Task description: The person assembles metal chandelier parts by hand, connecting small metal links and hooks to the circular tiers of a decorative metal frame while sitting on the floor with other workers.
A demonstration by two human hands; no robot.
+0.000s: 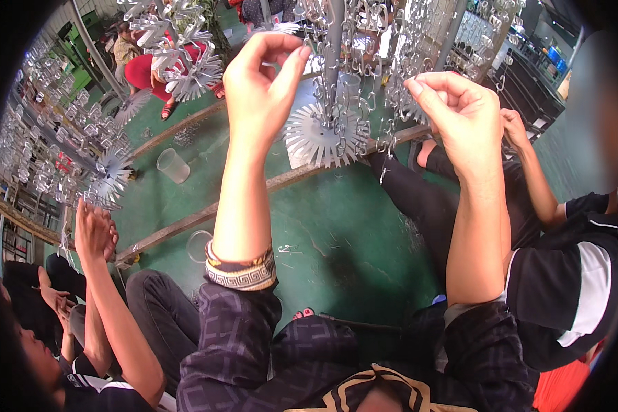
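Both of my arms reach up and forward to a hanging rack of metal hooks. My left hand [264, 86] is closed in a pinch, thumb against curled forefinger, beside the left edge of the hook strands [329, 75]. Further right, my right hand [460, 113] pinches thumb and fingertips together next to another strand of hooks [390, 130]. Whatever sits between the fingertips of either hand is too small to make out. Below and between the hands, a slotted round metal disc [326, 134] closes off the bottom of the rack's grey pole [334, 48].
More hook racks [69, 151] hang at left and at the back. A person's hands [95, 230] work at the left rack; another person's hand [515, 128] is at right. A wooden beam [185, 223] crosses the green floor [323, 240], with a clear plastic cup [173, 166] beyond it.
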